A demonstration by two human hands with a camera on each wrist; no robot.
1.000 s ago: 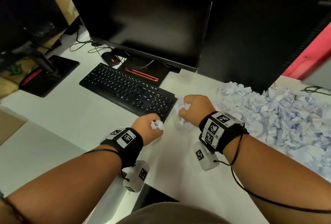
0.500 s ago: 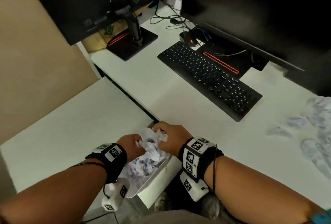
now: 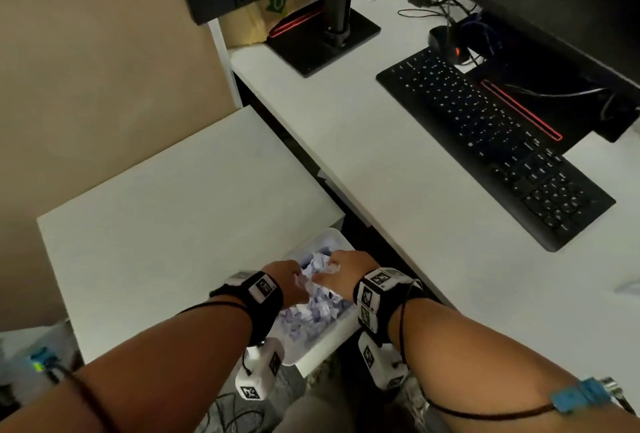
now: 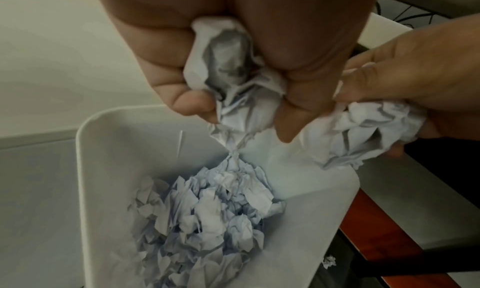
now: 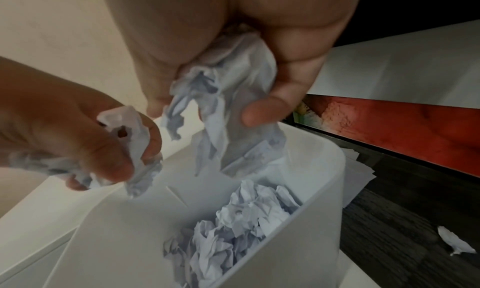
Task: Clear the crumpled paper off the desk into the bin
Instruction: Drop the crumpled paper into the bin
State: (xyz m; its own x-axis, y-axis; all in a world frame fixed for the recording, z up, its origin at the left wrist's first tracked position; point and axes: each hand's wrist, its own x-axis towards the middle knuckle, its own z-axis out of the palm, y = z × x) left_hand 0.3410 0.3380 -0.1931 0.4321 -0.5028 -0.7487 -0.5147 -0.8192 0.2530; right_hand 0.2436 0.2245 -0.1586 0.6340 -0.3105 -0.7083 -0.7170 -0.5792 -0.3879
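Both hands hang over a white bin (image 3: 313,353) that stands below the desk edge and holds several crumpled papers (image 4: 207,216) (image 5: 233,226). My left hand (image 3: 289,282) (image 4: 233,99) grips a crumpled white paper (image 4: 233,83) in curled fingers. Close beside it my right hand (image 3: 341,268) (image 5: 218,107) holds another crumpled paper (image 5: 223,111), which dangles from loosened fingers toward the bin. That same paper (image 4: 363,132) shows at the right of the left wrist view.
A white desk (image 3: 398,162) carries a black keyboard (image 3: 495,141), a mouse (image 3: 446,44), cables and monitor stands. A lower white cabinet top (image 3: 180,210) lies left of the bin. A stray paper scrap (image 5: 457,245) lies on the dark floor (image 5: 389,220).
Both hands carried their papers from the desk by the keyboard down to the bin. The right hand's fingers have loosened and its paper hangs lower.
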